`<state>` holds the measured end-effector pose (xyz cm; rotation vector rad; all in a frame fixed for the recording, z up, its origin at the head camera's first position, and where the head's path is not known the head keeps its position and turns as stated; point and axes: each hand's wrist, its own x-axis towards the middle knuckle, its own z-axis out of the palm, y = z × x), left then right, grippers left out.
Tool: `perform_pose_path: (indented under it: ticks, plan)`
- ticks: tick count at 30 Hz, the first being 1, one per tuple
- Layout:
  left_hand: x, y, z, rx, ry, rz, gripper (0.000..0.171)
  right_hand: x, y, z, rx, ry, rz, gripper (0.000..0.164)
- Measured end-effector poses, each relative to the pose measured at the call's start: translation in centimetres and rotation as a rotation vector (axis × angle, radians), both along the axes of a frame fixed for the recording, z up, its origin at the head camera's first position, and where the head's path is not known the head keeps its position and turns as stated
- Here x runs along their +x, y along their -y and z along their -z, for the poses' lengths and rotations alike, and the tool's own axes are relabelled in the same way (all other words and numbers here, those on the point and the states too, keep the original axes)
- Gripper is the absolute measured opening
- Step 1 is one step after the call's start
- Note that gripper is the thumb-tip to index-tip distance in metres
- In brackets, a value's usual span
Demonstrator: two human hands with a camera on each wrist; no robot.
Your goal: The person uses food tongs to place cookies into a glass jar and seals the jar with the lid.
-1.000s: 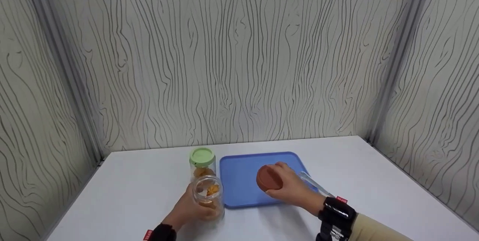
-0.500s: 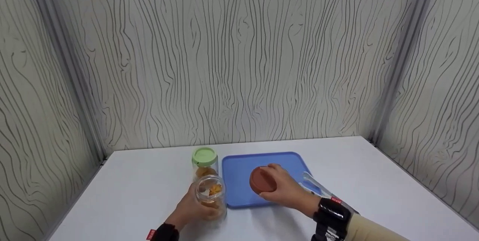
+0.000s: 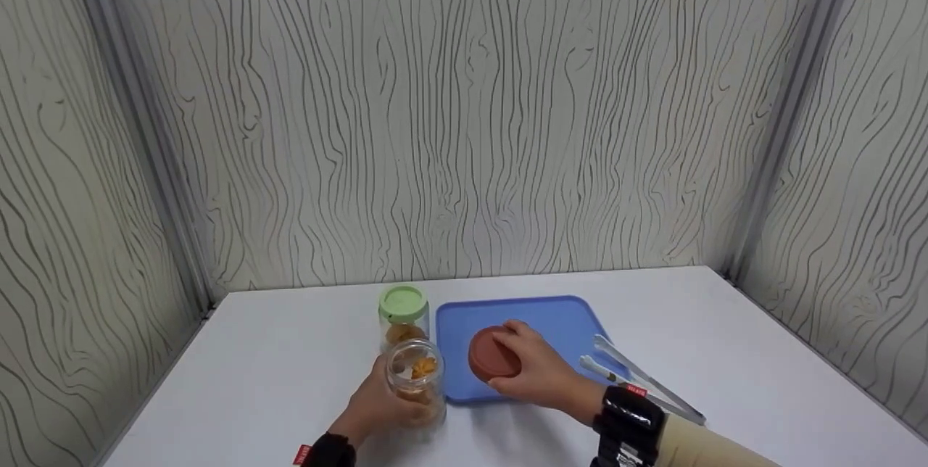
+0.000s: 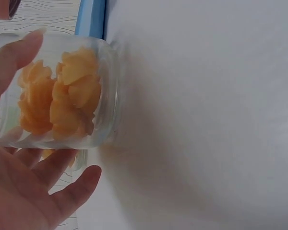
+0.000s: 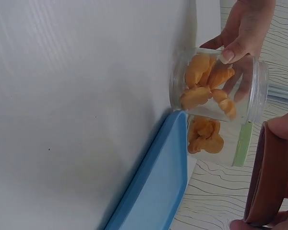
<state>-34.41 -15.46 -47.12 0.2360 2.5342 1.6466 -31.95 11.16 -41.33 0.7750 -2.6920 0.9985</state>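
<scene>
My left hand (image 3: 388, 400) grips an uncapped clear jar (image 3: 428, 409) from its left side, thumb and fingers curled round the wall. Orange-brown, ridged cookies (image 4: 69, 91) fill part of this jar, which stands upright on the table. Over the blue tray (image 3: 536, 307), my right hand (image 3: 540, 373) holds a reddish-brown round lid (image 3: 493, 353) by its edge. The right wrist view shows the lid (image 5: 271, 175) close beside the open mouth of the jar, apart from it. Just behind the held jar stands a second jar (image 3: 391, 322) with a green lid (image 3: 403, 302) and similar cookies inside.
Metal tongs with pale tips (image 3: 663, 389) lie spread at the tray's right edge, partly behind my right wrist. The white table (image 3: 275, 351) meets wood-patterned panels (image 3: 464, 126) at the back and sides.
My right hand has moved left with the brown lid, toward the jar, uncovering more of the tongs. My left hand keeps its hold on the jar. The view has shifted slightly.
</scene>
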Motion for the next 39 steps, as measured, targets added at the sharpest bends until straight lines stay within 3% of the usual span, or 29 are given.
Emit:
perform_pose_path:
  ticks: [8,21,32,39]
  plan:
    - [-0.1,0.1,0.1,0.011,0.042,-0.012,0.108,0.0,1.3,-0.2,-0.013,0.018,-0.029,0.065]
    - [0.0,0.2,0.3,0.04,0.014,-0.004,0.109,0.0,3.6,0.0,0.011,0.013,-0.069,0.064]
    - [-0.2,0.2,0.3,0.037,-0.045,0.038,0.101,-0.2,5.6,-0.2,-0.035,0.012,-0.124,0.054]
    - [-0.4,0.3,0.5,0.094,-0.086,0.115,0.098,-0.7,6.9,0.0,-0.046,0.061,-0.134,0.052]
